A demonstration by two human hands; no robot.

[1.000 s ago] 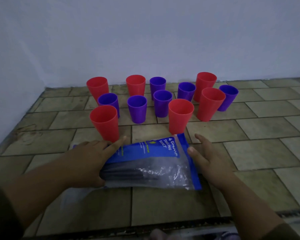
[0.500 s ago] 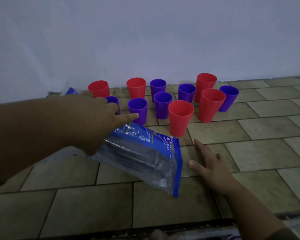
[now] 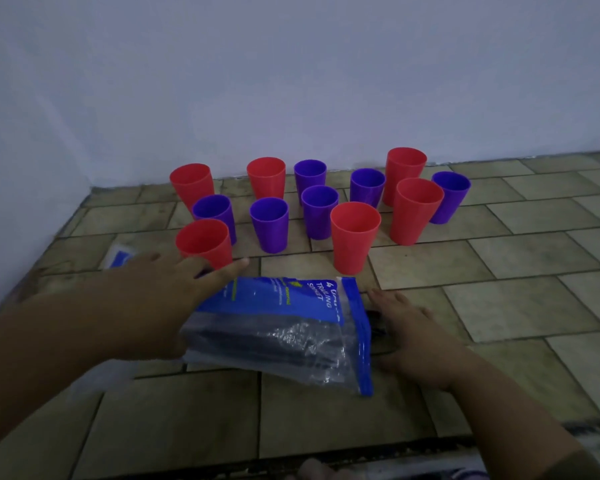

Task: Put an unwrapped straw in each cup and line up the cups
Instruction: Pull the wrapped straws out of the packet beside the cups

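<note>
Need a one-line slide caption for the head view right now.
Left hand holds a blue-and-clear bag over the tiled floor, right hand flat beside it, twelve strawless cups clustered behind.

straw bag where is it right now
Head view, low centre: the straw bag sits between the left hand, which holds its left end, and the right hand flat on the floor, in front of the cups.

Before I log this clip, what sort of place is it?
Probably a bare indoor corner, floor or tiled ledge: worn beige tiles, plain white walls meeting at left, plastic cups standing directly on the tiles.
</note>
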